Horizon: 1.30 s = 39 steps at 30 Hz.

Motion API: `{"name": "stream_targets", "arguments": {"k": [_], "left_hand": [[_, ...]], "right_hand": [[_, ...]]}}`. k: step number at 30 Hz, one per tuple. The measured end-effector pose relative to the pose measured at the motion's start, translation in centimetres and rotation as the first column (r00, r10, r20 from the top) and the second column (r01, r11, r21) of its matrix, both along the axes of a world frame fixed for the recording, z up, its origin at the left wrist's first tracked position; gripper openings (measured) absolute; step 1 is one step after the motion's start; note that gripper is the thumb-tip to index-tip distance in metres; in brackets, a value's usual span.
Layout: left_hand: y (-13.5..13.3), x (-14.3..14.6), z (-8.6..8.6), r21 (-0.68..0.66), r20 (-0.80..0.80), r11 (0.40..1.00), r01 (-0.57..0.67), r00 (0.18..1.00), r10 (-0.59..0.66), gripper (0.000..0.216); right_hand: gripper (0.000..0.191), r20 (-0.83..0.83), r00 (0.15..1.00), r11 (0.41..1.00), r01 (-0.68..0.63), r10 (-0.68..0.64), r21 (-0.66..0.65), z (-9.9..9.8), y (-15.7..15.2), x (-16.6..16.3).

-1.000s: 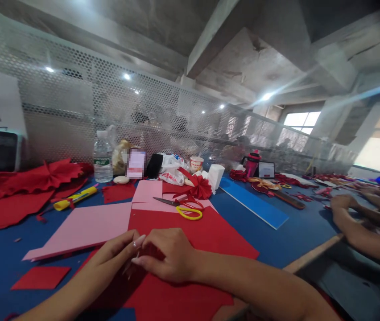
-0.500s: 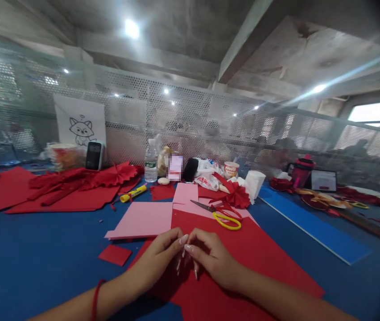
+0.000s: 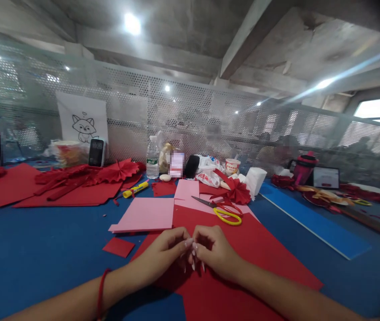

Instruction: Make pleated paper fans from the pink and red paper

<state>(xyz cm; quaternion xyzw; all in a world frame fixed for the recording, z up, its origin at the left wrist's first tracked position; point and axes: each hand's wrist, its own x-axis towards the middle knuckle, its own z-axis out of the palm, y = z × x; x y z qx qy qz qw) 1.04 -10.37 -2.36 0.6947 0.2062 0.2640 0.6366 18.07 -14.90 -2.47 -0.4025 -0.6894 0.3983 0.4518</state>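
Over a large sheet of red paper point(image 3: 237, 258), my left hand point(image 3: 173, 249) and my right hand point(image 3: 215, 252) meet at the fingertips. Thumbs and fingers are pinched together on both sides; anything between them is too small or hidden to name. Just beyond my hands lies a pair of scissors point(image 3: 223, 211) with yellow and red handles, blades pointing left. Folded pink paper point(image 3: 150, 214) rests to the left, with a small red paper piece point(image 3: 119, 247) nearer to my left wrist.
A yellow glue stick point(image 3: 135, 189), a water bottle point(image 3: 152, 158) and a phone point(image 3: 97, 152) stand or lie farther back. Red pleated paper point(image 3: 119, 171) is at the left. On the right are a white tissue roll point(image 3: 255, 180) and a long blue board point(image 3: 310, 218).
Both hands remain pinched together, shifted slightly to the right, and the fingers have moved a little. The whole view has shifted slightly; the things on the table keep their places.
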Motion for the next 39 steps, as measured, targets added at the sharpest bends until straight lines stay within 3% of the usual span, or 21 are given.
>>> {"name": "stream_targets", "arguments": {"k": [8, 16, 27, 34, 39], "left_hand": [[-0.3, 0.1, 0.2, 0.048, -0.02, 0.997, -0.06, 0.998, 0.061, 0.047], [-0.4, -0.2, 0.0, 0.111, -0.069, 0.994, -0.018, 0.997, 0.025, 0.038], [-0.7, -0.2, 0.0, 0.149, -0.116, 0.989, 0.002, 0.993, 0.016, 0.032], [-0.6, -0.4, 0.1, 0.096, -0.107, 0.995, 0.035, 0.994, -0.025, 0.03], [-0.5, -0.6, -0.1, 0.096, -0.077, 0.991, 0.089, 0.994, -0.082, 0.028]], "right_hand": [[0.011, 0.181, 0.975, 0.99, 0.113, -0.127, 0.084, 0.4, 0.0, 0.2], [0.012, 0.265, 0.936, 0.966, 0.189, -0.231, 0.176, 0.4, 0.3, 0.3], [0.012, 0.354, 0.904, 0.961, 0.168, -0.239, 0.22, -0.1, 0.8, 0.7], [0.008, 0.337, 0.925, 0.98, 0.134, -0.177, 0.148, 0.0, 1.8, 1.2], [0.008, 0.195, 0.98, 0.991, 0.054, -0.029, -0.123, 0.2, 1.8, 1.6]]}}
